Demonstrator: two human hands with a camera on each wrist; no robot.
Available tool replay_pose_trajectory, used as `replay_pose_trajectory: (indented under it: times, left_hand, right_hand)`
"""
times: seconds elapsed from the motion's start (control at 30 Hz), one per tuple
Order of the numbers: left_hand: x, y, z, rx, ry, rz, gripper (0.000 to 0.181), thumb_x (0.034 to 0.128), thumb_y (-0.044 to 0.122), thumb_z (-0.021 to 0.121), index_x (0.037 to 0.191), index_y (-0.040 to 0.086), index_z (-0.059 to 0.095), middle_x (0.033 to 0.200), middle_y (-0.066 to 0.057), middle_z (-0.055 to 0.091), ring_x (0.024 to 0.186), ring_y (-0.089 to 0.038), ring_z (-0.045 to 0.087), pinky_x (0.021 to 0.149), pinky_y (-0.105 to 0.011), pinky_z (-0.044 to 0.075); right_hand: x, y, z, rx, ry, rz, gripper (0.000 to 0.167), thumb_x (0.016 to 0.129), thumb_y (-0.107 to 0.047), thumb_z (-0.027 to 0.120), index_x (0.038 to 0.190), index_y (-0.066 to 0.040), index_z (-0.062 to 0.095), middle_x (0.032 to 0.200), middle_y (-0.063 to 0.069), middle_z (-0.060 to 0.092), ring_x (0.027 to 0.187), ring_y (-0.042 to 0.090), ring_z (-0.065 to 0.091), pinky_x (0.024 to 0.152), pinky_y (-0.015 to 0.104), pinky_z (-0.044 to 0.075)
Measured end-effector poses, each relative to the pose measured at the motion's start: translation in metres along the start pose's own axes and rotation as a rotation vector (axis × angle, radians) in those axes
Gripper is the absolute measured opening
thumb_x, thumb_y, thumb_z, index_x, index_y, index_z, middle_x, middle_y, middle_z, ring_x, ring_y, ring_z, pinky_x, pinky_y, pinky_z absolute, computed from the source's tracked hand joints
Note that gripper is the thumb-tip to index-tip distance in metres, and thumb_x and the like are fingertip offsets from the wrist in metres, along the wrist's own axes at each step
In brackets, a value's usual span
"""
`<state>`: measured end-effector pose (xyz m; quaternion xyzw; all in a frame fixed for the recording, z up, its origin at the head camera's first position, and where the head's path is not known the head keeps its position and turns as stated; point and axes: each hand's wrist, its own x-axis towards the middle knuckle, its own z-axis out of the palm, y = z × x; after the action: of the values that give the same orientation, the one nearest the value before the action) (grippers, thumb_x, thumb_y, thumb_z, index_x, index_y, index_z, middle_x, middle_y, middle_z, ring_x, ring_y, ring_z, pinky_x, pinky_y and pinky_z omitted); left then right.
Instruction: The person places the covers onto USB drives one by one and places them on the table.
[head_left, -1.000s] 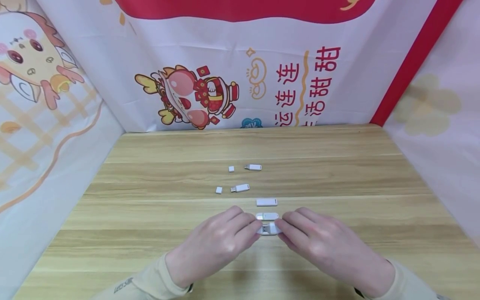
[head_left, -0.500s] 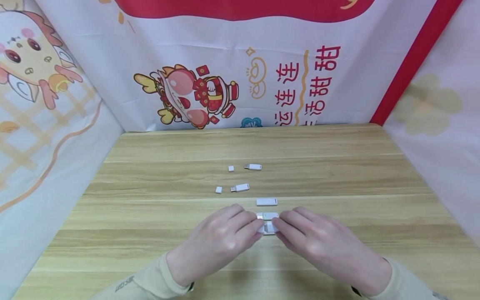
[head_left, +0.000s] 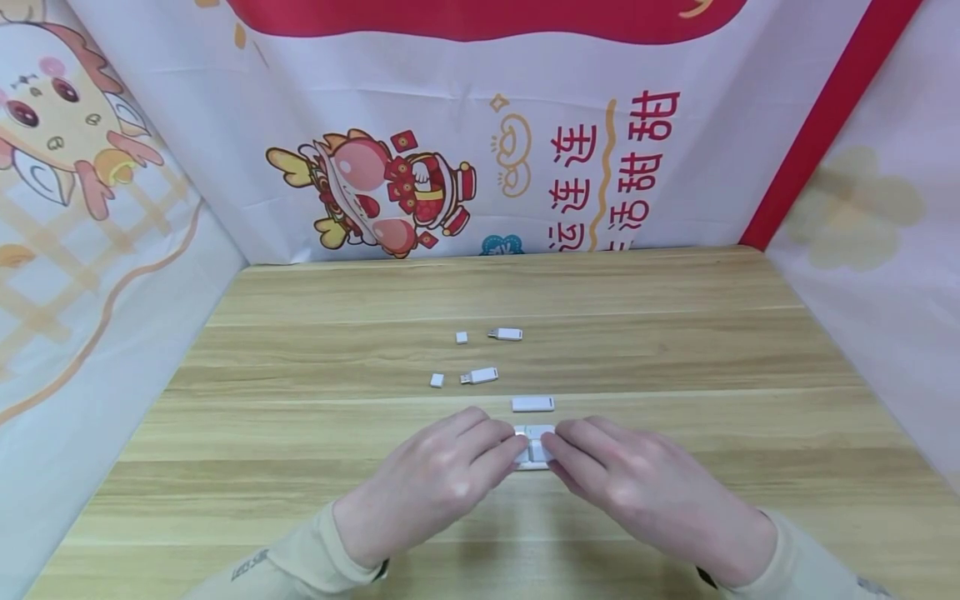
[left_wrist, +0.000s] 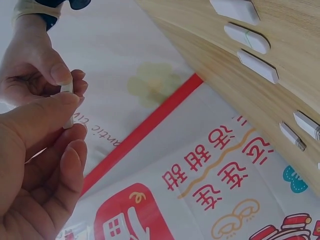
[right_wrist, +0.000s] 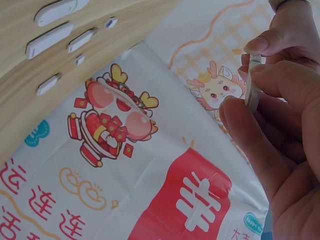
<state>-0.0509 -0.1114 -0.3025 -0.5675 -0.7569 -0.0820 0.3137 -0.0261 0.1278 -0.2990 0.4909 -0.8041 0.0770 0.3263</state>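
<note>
In the head view, the left hand (head_left: 438,475) and right hand (head_left: 637,492) each pinch one end of a small white USB drive (head_left: 539,451), held between them above the surface (head_left: 675,333). A narrow line shows across the drive; which hand has the cap end cannot be told. Beyond lie a green-lined drive (head_left: 540,432), a plain drive (head_left: 533,404), and two uncapped drives with loose caps beside them. In the left wrist view, the fingertips nearly meet, so force applied at an angle could tilt the parts and jam the cap. In the right wrist view, the drive appears thin and largely covered by thumbs and fingers; a slipping pinch could drop it among the similar drives, and a sudden jerk could fling the cap.
</note>
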Motion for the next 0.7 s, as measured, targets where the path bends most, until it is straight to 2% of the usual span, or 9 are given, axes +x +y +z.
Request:
replay_pose_trajectory:
  times: [0.23, 0.3, 0.4, 0.5, 0.7]
  left_hand:
    - [0.0023, -0.0016, 0.0002, 0.003, -0.002, 0.015, 0.032, 0.1065, 0.004, 0.038, 0.101, 0.0, 0.069, 0.09, -0.004, 0.064, 0.078, -0.014, 0.056, 0.068, -0.02, 0.049]
    - [0.0028, -0.0025, 0.0002, 0.006, -0.007, 0.021, 0.025, 0.1044, 0.004, 0.046, 0.101, 0.0, 0.07, 0.091, -0.005, 0.065, 0.078, -0.014, 0.057, 0.07, -0.02, 0.05]
    - [0.003, -0.0039, 0.0, 0.003, -0.016, 0.031, 0.011, 0.0953, 0.004, 0.064, 0.103, 0.0, 0.07, 0.092, -0.005, 0.066, 0.079, -0.013, 0.059, 0.073, -0.019, 0.052]
    - [0.0028, -0.0052, 0.0003, -0.012, -0.018, 0.041, 0.022, 0.0841, 0.007, 0.079, 0.103, 0.0, 0.071, 0.092, -0.005, 0.067, 0.08, -0.013, 0.06, 0.075, -0.018, 0.052]
    - [0.0027, -0.0081, 0.0025, -0.041, -0.019, 0.048, 0.024, 0.0822, 0.005, 0.08, 0.104, 0.0, 0.071, 0.091, -0.004, 0.065, 0.08, -0.013, 0.06, 0.073, -0.017, 0.052]
  right_hand:
    - [0.0003, 0.001, -0.0014, -0.035, -0.049, -0.04, 0.04, 0.109, -0.009, 0.03, 0.105, 0.003, 0.068, 0.094, 0.01, 0.062, 0.077, 0.018, 0.063, 0.061, 0.024, 0.057]
    - [0.0003, 0.0015, -0.0009, -0.047, -0.046, -0.052, 0.039, 0.109, -0.006, 0.03, 0.105, 0.004, 0.068, 0.095, 0.01, 0.063, 0.077, 0.018, 0.063, 0.061, 0.025, 0.057]
    - [0.0, 0.0025, 0.0003, -0.053, -0.043, -0.058, 0.039, 0.108, -0.003, 0.03, 0.106, 0.004, 0.068, 0.095, 0.011, 0.062, 0.077, 0.018, 0.063, 0.059, 0.025, 0.056]
    - [-0.0003, 0.0034, 0.0014, -0.057, -0.043, -0.063, 0.038, 0.107, -0.002, 0.03, 0.106, 0.005, 0.067, 0.095, 0.011, 0.061, 0.076, 0.018, 0.062, 0.058, 0.024, 0.055]
    - [-0.0007, 0.0048, 0.003, -0.053, -0.058, -0.065, 0.041, 0.108, -0.003, 0.028, 0.106, 0.005, 0.068, 0.094, 0.011, 0.061, 0.076, 0.018, 0.061, 0.057, 0.023, 0.055]
